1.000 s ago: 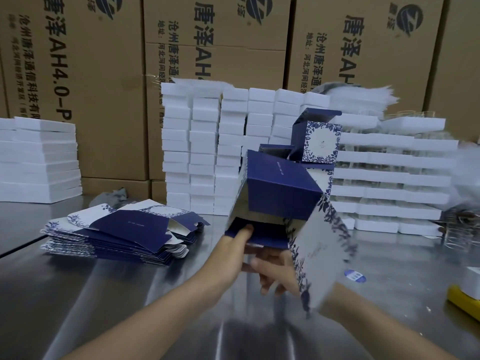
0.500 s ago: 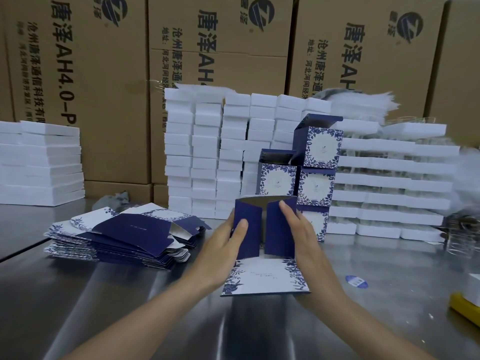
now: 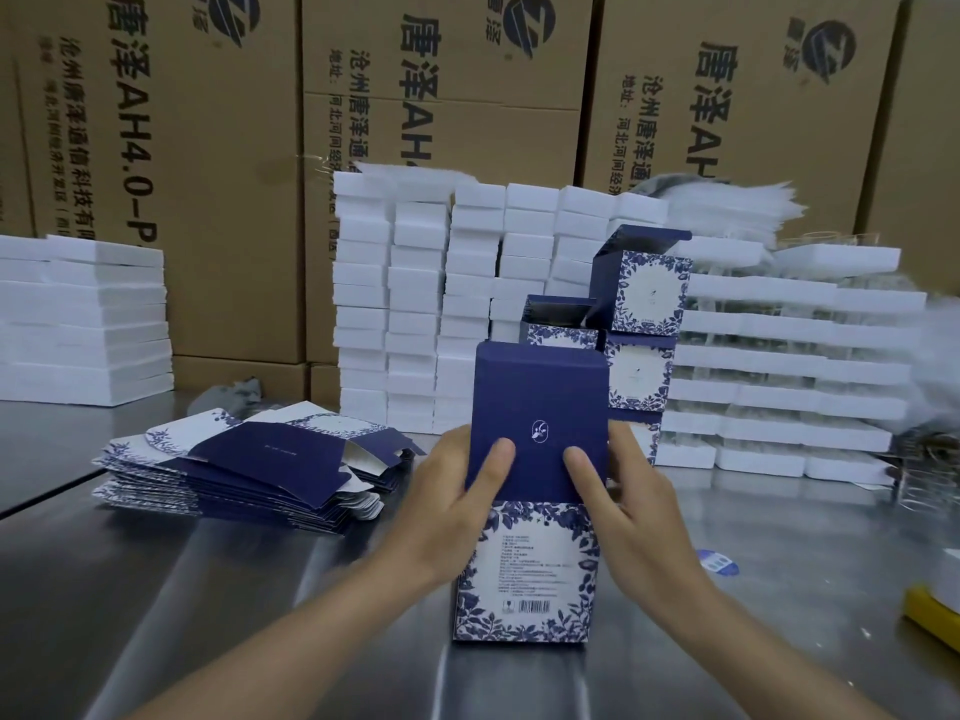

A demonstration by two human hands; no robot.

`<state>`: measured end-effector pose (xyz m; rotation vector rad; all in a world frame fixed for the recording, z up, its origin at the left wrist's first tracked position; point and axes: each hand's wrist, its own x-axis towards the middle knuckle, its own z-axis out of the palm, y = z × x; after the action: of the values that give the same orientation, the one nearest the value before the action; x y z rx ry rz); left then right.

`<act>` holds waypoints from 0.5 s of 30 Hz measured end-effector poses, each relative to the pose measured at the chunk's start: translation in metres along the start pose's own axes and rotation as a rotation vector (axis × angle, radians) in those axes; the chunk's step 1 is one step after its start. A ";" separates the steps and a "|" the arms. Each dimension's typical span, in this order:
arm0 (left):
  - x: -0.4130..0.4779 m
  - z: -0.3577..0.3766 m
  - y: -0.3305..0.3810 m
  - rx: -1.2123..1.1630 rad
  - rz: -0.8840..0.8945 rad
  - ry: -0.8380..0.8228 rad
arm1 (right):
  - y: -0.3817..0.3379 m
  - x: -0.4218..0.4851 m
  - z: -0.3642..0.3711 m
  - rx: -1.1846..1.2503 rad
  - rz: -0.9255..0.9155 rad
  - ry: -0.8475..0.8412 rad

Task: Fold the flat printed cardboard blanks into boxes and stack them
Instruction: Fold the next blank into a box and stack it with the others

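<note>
left grip (image 3: 447, 506) and right grip (image 3: 639, 511) both pinch one box (image 3: 537, 407) on the bench (image 3: 156, 589), thumbs on its blue face. four folded boxes (image 3: 644, 291) stand behind, one blank pile (image 3: 249, 459) left.

Bare steel table (image 3: 260, 589) lies open at near left and near right, either side of the upright box (image 3: 535, 407) that the left hand (image 3: 447, 517) and right hand (image 3: 644, 511) grip at centre. The pile of flat blanks (image 3: 249, 470) blocks the middle left. Just beyond the held box the stack of folded boxes (image 3: 641, 324) stands in the way, with white stacks (image 3: 415, 304) walling the far side and brown cartons (image 3: 208, 148) behind. A yellow object (image 3: 932, 613) sits at the near right edge.
</note>
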<state>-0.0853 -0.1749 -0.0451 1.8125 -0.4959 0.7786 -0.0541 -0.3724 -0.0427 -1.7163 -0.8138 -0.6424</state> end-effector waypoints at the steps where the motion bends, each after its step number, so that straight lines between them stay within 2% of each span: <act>1: -0.001 0.000 -0.001 0.034 -0.002 0.013 | 0.000 0.000 0.001 0.008 0.014 0.009; 5: 0.003 -0.002 -0.005 -0.024 0.012 0.025 | 0.002 0.002 -0.002 0.123 0.052 0.057; 8: 0.005 -0.003 -0.008 -0.065 0.001 0.101 | 0.008 0.005 -0.003 -0.168 -0.053 0.045; 10: 0.006 -0.004 -0.013 0.035 0.010 0.126 | 0.010 0.005 -0.002 -0.315 -0.095 0.016; 13: 0.007 -0.006 -0.016 0.322 0.055 0.176 | 0.010 0.006 -0.001 -0.377 -0.110 -0.040; 15: 0.007 -0.007 -0.012 0.387 0.120 0.155 | 0.012 0.006 -0.002 -0.384 -0.128 -0.113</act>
<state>-0.0741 -0.1638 -0.0467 2.0670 -0.3722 1.1510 -0.0413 -0.3750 -0.0449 -2.0735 -0.9286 -0.8357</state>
